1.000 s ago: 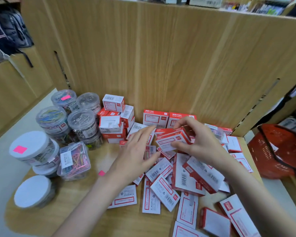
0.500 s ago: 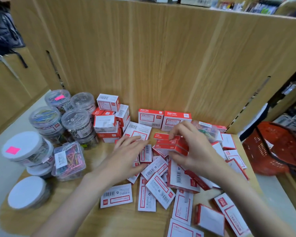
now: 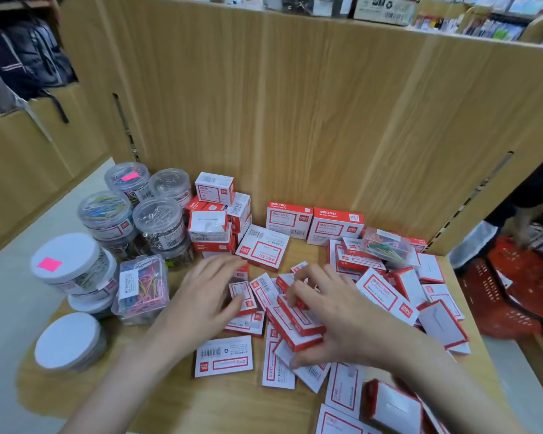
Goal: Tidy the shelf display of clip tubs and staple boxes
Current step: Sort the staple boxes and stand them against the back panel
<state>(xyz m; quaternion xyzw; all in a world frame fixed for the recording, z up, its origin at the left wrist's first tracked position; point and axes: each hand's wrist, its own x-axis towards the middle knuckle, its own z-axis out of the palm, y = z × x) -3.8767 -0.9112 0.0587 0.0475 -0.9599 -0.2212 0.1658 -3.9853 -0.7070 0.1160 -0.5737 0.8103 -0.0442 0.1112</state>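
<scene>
**Staple boxes all over the wooden shelf**

Staple boxes [image 3: 223,357] lay scattered flat across the near and middle part of the wooden shelf [image 3: 76,383], mostly red-and-white, some face up, some overlapping. A few sat right at the near edge by the right forearm.

The right hand [image 3: 336,321] was curled over a small stack of red boxes [image 3: 298,321] in the middle of the pile, fingers on the far side and thumb on the near side, so it was gripping them. The left hand [image 3: 201,296] was just beside it, fingers loosely spread, fingertips touching a small box [image 3: 243,297] lying flat. Couldn't tell if it was actually pinching it.

Along the left edge stood the clip tubs [image 3: 107,214], stacked round ones with clear walls, two with white lids, plus a square clear tub of coloured clips [image 3: 141,289] in front.

Further back, more boxes were piled near the back panel [image 3: 295,120], and two larger boxes [image 3: 314,220] stood upright against it. A clear case of coloured clips [image 3: 386,247] sat on top of boxes toward the right back corner.

Off the right edge, a red basket [image 3: 502,296].
</scene>
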